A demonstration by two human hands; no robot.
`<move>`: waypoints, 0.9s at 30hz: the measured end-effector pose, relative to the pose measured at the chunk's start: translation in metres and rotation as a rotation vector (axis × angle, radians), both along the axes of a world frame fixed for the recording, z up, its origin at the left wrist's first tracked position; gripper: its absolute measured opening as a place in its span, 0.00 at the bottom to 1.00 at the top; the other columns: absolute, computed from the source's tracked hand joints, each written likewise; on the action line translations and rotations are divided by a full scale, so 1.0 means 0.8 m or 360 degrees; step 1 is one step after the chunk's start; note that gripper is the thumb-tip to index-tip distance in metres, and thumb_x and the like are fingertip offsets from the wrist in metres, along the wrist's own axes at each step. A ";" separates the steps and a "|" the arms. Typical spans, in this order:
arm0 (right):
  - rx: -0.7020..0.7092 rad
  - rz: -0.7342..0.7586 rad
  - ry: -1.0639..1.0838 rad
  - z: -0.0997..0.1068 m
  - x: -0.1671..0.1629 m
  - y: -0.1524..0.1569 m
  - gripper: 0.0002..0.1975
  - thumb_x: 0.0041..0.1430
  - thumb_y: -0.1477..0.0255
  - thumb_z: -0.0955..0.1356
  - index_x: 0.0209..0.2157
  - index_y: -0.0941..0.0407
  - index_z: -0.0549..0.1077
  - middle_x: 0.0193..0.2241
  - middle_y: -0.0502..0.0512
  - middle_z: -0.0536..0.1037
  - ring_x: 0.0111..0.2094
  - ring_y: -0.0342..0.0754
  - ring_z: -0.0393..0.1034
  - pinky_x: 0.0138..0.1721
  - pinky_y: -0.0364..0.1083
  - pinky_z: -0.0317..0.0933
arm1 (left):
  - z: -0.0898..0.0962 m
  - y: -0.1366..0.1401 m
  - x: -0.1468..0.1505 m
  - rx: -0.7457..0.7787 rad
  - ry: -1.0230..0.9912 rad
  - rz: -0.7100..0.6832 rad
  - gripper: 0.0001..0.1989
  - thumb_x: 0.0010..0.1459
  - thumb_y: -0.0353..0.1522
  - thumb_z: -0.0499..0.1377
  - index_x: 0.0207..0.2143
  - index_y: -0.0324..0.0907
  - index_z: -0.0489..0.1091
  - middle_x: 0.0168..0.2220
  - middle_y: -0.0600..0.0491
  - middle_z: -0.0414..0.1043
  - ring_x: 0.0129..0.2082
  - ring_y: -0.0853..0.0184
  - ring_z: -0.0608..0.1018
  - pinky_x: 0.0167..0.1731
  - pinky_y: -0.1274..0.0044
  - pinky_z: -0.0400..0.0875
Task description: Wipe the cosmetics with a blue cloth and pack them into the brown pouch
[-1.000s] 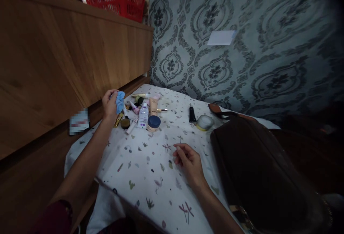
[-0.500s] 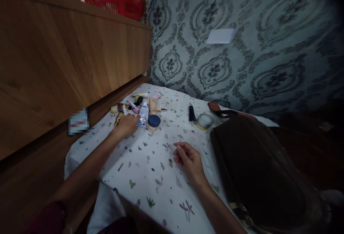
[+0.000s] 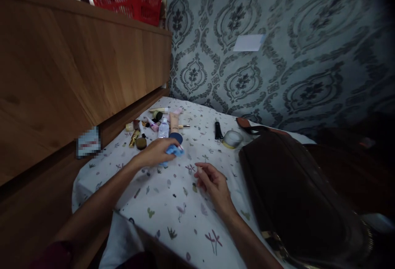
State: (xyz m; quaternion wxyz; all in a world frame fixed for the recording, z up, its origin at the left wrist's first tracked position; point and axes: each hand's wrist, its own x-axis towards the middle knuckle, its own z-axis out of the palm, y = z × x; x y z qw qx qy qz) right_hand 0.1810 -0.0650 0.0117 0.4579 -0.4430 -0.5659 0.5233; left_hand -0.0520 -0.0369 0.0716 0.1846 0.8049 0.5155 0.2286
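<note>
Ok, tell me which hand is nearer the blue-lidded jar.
Left. The left hand, gripping a blue cloth, is right against the blue-lidded jar; the right hand rests lower on the tablecloth, clearly apart.

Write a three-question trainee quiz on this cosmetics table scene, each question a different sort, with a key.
1. True or false: the left hand holds a blue cloth.
2. Multiple choice: what lies at the right of the table? A) a red basket B) a brown bag C) a stack of plates
3. Fill in: the right hand rests on the patterned ______, holding nothing.

Key: 1 true; 2 B; 3 tablecloth.
</note>
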 end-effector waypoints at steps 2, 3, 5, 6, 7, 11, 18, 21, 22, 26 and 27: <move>0.0000 0.0022 0.0041 0.003 -0.001 -0.002 0.30 0.51 0.47 0.71 0.43 0.58 0.75 0.26 0.52 0.76 0.21 0.43 0.68 0.18 0.41 0.55 | -0.001 -0.004 0.030 0.0047 0.0058 -0.0235 0.17 0.55 0.30 0.60 0.48 0.43 0.71 0.47 0.51 0.77 0.47 0.60 0.77 0.45 0.74 0.69; -0.0008 0.0022 0.0063 0.003 -0.001 -0.002 0.31 0.51 0.47 0.71 0.45 0.58 0.74 0.26 0.52 0.76 0.21 0.44 0.67 0.18 0.41 0.56 | -0.002 -0.004 0.043 0.0060 0.0127 -0.0336 0.15 0.56 0.30 0.60 0.47 0.42 0.71 0.47 0.50 0.76 0.47 0.60 0.77 0.45 0.74 0.69; -0.0021 -0.0027 0.0097 0.001 0.000 0.001 0.31 0.51 0.46 0.70 0.45 0.58 0.73 0.22 0.50 0.74 0.20 0.44 0.65 0.18 0.41 0.56 | -0.004 -0.002 0.067 0.0086 0.0287 -0.0431 0.12 0.56 0.30 0.60 0.45 0.41 0.71 0.44 0.48 0.76 0.46 0.58 0.77 0.45 0.72 0.69; -0.0028 -0.0071 0.0109 -0.001 0.002 0.003 0.31 0.51 0.46 0.70 0.43 0.58 0.73 0.20 0.49 0.73 0.19 0.43 0.64 0.18 0.41 0.56 | -0.005 0.001 0.075 0.0088 0.0337 -0.0460 0.12 0.57 0.30 0.60 0.45 0.41 0.70 0.45 0.48 0.75 0.46 0.58 0.77 0.44 0.72 0.69; -0.0037 -0.0117 0.0121 -0.003 0.003 0.005 0.30 0.50 0.46 0.71 0.42 0.57 0.73 0.19 0.48 0.72 0.18 0.43 0.62 0.18 0.41 0.55 | -0.006 0.003 0.081 0.0080 0.0363 -0.0475 0.12 0.57 0.30 0.60 0.45 0.41 0.70 0.45 0.47 0.75 0.46 0.57 0.76 0.44 0.71 0.69; -0.0062 -0.0207 0.0202 -0.008 0.009 0.011 0.27 0.48 0.46 0.72 0.35 0.56 0.73 0.20 0.48 0.71 0.19 0.44 0.62 0.18 0.42 0.54 | -0.016 0.013 0.092 0.0046 0.0242 -0.0518 0.13 0.60 0.33 0.59 0.48 0.43 0.66 0.46 0.49 0.73 0.48 0.59 0.75 0.44 0.72 0.69; -0.0145 -0.0196 0.0330 -0.011 0.015 0.014 0.23 0.46 0.50 0.74 0.32 0.55 0.74 0.21 0.48 0.71 0.21 0.44 0.64 0.19 0.41 0.52 | -0.052 0.012 0.095 0.0344 0.0058 -0.0550 0.10 0.65 0.32 0.55 0.49 0.41 0.64 0.47 0.46 0.72 0.49 0.60 0.73 0.49 0.71 0.68; -0.0167 -0.0194 0.0310 -0.014 0.016 0.016 0.21 0.48 0.51 0.74 0.32 0.55 0.74 0.20 0.48 0.72 0.21 0.44 0.64 0.20 0.42 0.52 | -0.060 0.015 0.091 0.0357 0.0075 -0.0589 0.11 0.66 0.36 0.54 0.48 0.41 0.65 0.45 0.46 0.72 0.46 0.60 0.74 0.45 0.73 0.69; -0.0164 -0.0202 0.0299 -0.015 0.017 0.017 0.21 0.48 0.51 0.74 0.31 0.55 0.73 0.20 0.49 0.72 0.21 0.44 0.64 0.20 0.42 0.52 | -0.062 0.017 0.089 0.0339 0.0073 -0.0592 0.12 0.66 0.37 0.55 0.48 0.41 0.65 0.45 0.46 0.73 0.46 0.60 0.75 0.44 0.73 0.69; -0.0085 -0.0252 0.0239 -0.015 0.021 0.019 0.20 0.49 0.51 0.73 0.30 0.55 0.73 0.19 0.49 0.72 0.21 0.45 0.63 0.20 0.43 0.53 | -0.067 0.025 0.078 0.0258 0.0060 -0.0556 0.15 0.65 0.42 0.56 0.48 0.42 0.66 0.45 0.47 0.73 0.46 0.60 0.75 0.45 0.73 0.68; -0.0074 -0.0277 0.0229 -0.014 0.023 0.020 0.20 0.49 0.51 0.73 0.30 0.55 0.74 0.19 0.49 0.72 0.21 0.45 0.63 0.20 0.43 0.53 | -0.068 0.027 0.077 0.0248 0.0031 -0.0554 0.16 0.65 0.43 0.56 0.47 0.42 0.67 0.45 0.47 0.73 0.46 0.60 0.75 0.45 0.73 0.68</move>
